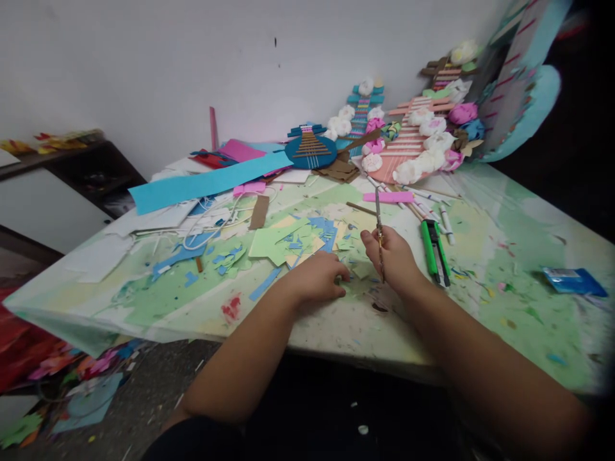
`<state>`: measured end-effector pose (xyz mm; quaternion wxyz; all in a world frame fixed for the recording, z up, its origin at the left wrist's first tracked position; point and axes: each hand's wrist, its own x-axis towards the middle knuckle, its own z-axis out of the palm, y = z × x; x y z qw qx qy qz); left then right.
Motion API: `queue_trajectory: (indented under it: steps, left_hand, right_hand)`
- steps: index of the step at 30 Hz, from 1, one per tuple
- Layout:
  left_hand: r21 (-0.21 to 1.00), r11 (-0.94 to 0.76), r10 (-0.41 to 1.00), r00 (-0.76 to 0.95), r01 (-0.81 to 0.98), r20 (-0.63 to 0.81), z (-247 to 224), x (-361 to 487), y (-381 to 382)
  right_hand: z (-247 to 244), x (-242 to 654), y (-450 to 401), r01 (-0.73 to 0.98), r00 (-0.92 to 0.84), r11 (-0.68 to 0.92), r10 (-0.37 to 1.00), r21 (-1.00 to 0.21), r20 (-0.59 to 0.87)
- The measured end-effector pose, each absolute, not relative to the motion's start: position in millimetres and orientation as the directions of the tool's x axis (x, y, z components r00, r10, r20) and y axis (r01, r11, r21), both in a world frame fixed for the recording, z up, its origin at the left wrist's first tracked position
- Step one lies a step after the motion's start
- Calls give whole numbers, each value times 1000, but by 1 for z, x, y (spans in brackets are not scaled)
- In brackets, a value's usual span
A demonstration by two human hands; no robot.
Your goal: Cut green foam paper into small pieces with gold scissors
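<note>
My right hand (391,256) is closed around a slim pair of scissors (378,208), seen edge-on with the blades pointing away from me. Close to the table's front edge, my left hand (319,278) rests low with its fingers curled. A small greenish bit shows between its thumb and fingertips, too small to name. Just beyond the left hand lie light green paper (273,242) and blue paper scraps (327,230), with small cuttings scattered over them. To the right of my right hand is a green and black tool (434,253) that resembles a stapler.
Paper-flower-trimmed guitar shapes (408,141) lean at the back right, beside a dark blue one (311,152). A long blue strip (206,182) and white cord (192,237) lie at left. Pens (446,221) and a blue packet (574,280) are on the right.
</note>
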<state>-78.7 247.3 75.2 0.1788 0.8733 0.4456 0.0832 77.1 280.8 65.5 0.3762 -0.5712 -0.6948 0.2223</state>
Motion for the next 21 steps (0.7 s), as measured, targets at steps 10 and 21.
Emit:
queue_trajectory:
  steps: [10, 21]
  left_hand:
    - [965, -94, 994, 75, 246, 78, 84, -79, 250]
    - [974, -75, 992, -119, -212, 50, 80, -78, 256]
  right_hand:
    - [74, 76, 273, 639, -155, 315, 946, -702, 284]
    - [72, 66, 260, 750, -338, 387, 921, -537, 191]
